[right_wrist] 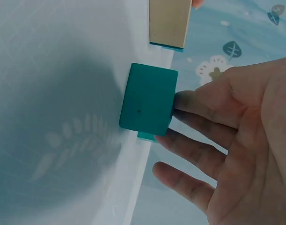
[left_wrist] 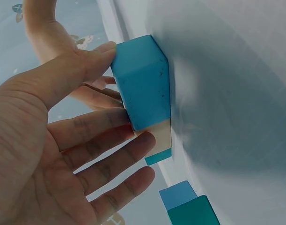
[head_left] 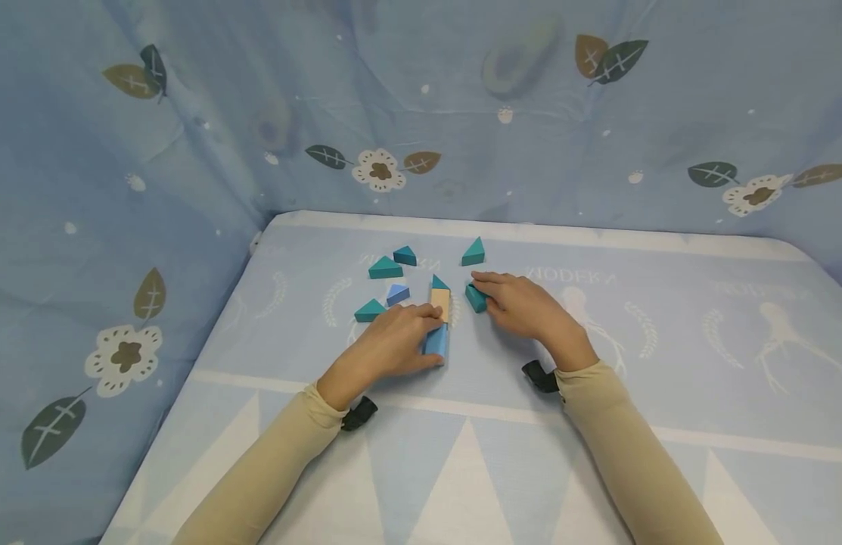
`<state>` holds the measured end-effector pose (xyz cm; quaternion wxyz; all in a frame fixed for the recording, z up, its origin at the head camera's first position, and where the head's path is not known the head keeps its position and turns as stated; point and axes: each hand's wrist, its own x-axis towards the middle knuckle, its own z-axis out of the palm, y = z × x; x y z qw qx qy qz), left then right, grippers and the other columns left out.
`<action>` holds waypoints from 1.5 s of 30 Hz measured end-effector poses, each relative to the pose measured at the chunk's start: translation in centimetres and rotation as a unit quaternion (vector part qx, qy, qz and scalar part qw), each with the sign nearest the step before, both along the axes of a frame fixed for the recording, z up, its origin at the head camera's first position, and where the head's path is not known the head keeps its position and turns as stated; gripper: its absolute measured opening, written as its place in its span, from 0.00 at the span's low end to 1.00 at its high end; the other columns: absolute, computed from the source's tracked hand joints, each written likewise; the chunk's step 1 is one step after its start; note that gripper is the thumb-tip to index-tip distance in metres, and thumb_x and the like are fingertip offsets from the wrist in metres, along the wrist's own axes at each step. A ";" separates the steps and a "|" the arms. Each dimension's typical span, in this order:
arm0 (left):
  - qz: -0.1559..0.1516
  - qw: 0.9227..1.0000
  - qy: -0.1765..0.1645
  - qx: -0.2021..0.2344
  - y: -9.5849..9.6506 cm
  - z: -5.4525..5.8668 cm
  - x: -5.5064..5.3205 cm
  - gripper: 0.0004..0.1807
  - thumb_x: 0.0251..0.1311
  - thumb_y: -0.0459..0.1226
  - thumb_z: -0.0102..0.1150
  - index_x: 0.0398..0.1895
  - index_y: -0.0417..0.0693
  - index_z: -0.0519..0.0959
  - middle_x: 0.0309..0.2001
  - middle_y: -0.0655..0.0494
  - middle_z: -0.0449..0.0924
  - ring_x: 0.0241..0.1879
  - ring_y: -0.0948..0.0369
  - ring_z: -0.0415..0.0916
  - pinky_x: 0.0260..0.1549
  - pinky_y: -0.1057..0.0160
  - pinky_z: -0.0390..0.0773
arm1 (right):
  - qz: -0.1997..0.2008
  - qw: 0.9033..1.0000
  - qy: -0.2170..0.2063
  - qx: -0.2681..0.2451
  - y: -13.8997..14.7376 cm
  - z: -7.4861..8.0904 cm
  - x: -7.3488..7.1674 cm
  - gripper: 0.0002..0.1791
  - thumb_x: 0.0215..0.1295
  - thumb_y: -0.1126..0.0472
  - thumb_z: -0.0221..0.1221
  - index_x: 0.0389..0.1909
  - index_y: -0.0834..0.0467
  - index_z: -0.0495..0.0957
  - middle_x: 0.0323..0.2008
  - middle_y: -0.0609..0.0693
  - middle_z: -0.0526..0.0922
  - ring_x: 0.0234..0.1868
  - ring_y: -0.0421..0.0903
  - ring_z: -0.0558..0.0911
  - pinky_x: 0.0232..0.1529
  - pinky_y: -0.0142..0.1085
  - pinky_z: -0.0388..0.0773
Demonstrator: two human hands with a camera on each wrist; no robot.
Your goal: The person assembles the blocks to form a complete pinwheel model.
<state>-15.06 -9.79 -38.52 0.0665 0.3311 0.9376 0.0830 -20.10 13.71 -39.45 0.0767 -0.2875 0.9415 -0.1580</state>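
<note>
My left hand [head_left: 396, 337] holds a blue block [head_left: 436, 342] on the table, thumb at its near end and fingers along its left side. Beyond it, in line, lie a tan block [head_left: 442, 297] and a small teal triangular block [head_left: 439, 282]. In the left wrist view, the blue block [left_wrist: 145, 82] shows a sloped face, and my ring and little fingers are spread away from it. To the right, my right hand [head_left: 523, 304] pinches a teal block [head_left: 476, 300] between thumb and fingers. The teal block [right_wrist: 150, 98] shows a rectangular face in the right wrist view.
Left of the row lie two teal triangular blocks [head_left: 385, 268] [head_left: 370, 310], a dark blue one [head_left: 405, 256] and a lighter blue one [head_left: 397, 294]. Another teal triangle [head_left: 473, 252] lies beyond my right hand. Patterned fabric [head_left: 421, 113] hangs behind the table.
</note>
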 end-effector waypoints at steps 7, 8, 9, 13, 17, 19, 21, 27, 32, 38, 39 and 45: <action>0.001 1.000 0.004 0.004 0.0 0.0 0.0 0.33 0.54 0.51 0.70 0.60 0.42 0.78 0.65 0.51 0.74 0.61 0.51 0.74 0.57 0.52 0.75 | -0.012 1.000 -0.004 0.003 0.0 0.1 -0.2 0.23 0.72 0.64 0.48 0.66 0.64 0.70 0.70 0.55 0.68 0.20 0.42 0.69 0.38 0.40 0.71; 0.000 1.000 0.005 0.005 0.0 0.0 0.0 0.33 0.54 0.51 0.70 0.60 0.42 0.78 0.65 0.51 0.74 0.61 0.51 0.75 0.57 0.52 0.75 | -0.014 1.000 -0.004 0.004 0.0 0.1 -0.2 0.23 0.73 0.64 0.48 0.66 0.64 0.71 0.70 0.55 0.68 0.21 0.42 0.70 0.38 0.39 0.71; 0.000 1.000 0.006 0.005 0.0 0.0 0.0 0.33 0.54 0.51 0.70 0.60 0.42 0.79 0.65 0.50 0.74 0.60 0.51 0.75 0.56 0.52 0.75 | -0.016 1.000 -0.005 0.001 0.1 0.1 -0.2 0.23 0.73 0.64 0.48 0.66 0.64 0.71 0.69 0.56 0.68 0.21 0.43 0.71 0.39 0.40 0.71; -0.002 1.000 0.008 0.009 0.0 -0.1 0.0 0.33 0.54 0.51 0.71 0.60 0.42 0.79 0.64 0.50 0.75 0.59 0.52 0.76 0.54 0.53 0.76 | -0.033 0.999 0.010 0.001 0.5 -0.1 -0.4 0.23 0.72 0.63 0.47 0.65 0.65 0.72 0.69 0.57 0.69 0.30 0.49 0.79 0.45 0.44 0.75; -0.007 1.000 0.012 0.011 0.0 -0.2 0.0 0.33 0.54 0.50 0.71 0.60 0.41 0.78 0.64 0.50 0.75 0.57 0.51 0.78 0.53 0.53 0.77 | -0.064 0.998 0.027 0.009 1.3 -0.4 -0.8 0.24 0.72 0.62 0.47 0.66 0.66 0.70 0.69 0.58 0.68 0.44 0.57 0.83 0.52 0.51 0.75; -0.008 1.000 0.014 0.012 0.0 -0.2 0.1 0.33 0.54 0.50 0.71 0.60 0.42 0.78 0.65 0.50 0.74 0.55 0.50 0.79 0.52 0.53 0.78 | -0.075 0.997 0.026 0.007 1.8 -0.6 -1.0 0.25 0.72 0.61 0.47 0.67 0.66 0.69 0.70 0.59 0.67 0.52 0.60 0.81 0.54 0.54 0.74; -0.008 1.000 0.014 0.013 0.0 -0.2 0.1 0.33 0.54 0.50 0.70 0.60 0.42 0.78 0.65 0.50 0.74 0.53 0.50 0.80 0.52 0.53 0.78 | -0.083 0.996 0.022 0.003 2.3 -0.8 -1.2 0.26 0.72 0.61 0.47 0.68 0.65 0.67 0.71 0.59 0.66 0.61 0.62 0.76 0.58 0.57 0.71; -0.007 1.000 0.014 0.017 0.0 -0.3 0.0 0.33 0.54 0.50 0.71 0.60 0.42 0.78 0.64 0.50 0.75 0.51 0.50 0.81 0.51 0.54 0.79 | -0.080 0.996 0.029 0.003 2.8 -1.0 -1.4 0.27 0.73 0.62 0.48 0.70 0.65 0.64 0.72 0.60 0.64 0.67 0.63 0.69 0.63 0.59 0.66; -0.006 1.000 0.015 0.018 -0.1 -0.3 0.1 0.33 0.54 0.50 0.71 0.60 0.42 0.78 0.64 0.51 0.75 0.47 0.51 0.82 0.49 0.55 0.79 | -0.061 0.997 0.047 0.010 2.1 -0.1 -0.9 0.27 0.72 0.62 0.50 0.70 0.63 0.65 0.71 0.60 0.65 0.68 0.63 0.68 0.64 0.59 0.65; -0.004 1.000 0.013 0.011 -0.1 -0.3 0.1 0.33 0.55 0.51 0.70 0.60 0.42 0.78 0.64 0.51 0.75 0.42 0.52 0.83 0.46 0.57 0.81 | -0.026 0.999 0.024 0.020 0.9 1.2 0.1 0.24 0.71 0.61 0.52 0.66 0.63 0.71 0.68 0.60 0.69 0.68 0.62 0.68 0.65 0.59 0.65; -0.004 1.000 0.014 0.010 0.0 -0.3 0.1 0.33 0.55 0.51 0.70 0.60 0.42 0.78 0.64 0.51 0.75 0.41 0.52 0.83 0.46 0.57 0.81 | -0.021 0.999 0.018 0.024 0.8 1.4 0.3 0.23 0.72 0.61 0.53 0.66 0.63 0.72 0.68 0.60 0.70 0.68 0.62 0.68 0.66 0.58 0.64; -0.004 1.000 0.019 0.008 0.0 -0.4 -0.1 0.33 0.55 0.52 0.70 0.60 0.43 0.78 0.64 0.51 0.75 0.41 0.52 0.83 0.46 0.57 0.81 | -0.014 0.999 0.007 0.034 0.1 2.4 1.1 0.21 0.72 0.61 0.53 0.63 0.62 0.74 0.66 0.60 0.72 0.68 0.61 0.69 0.66 0.57 0.66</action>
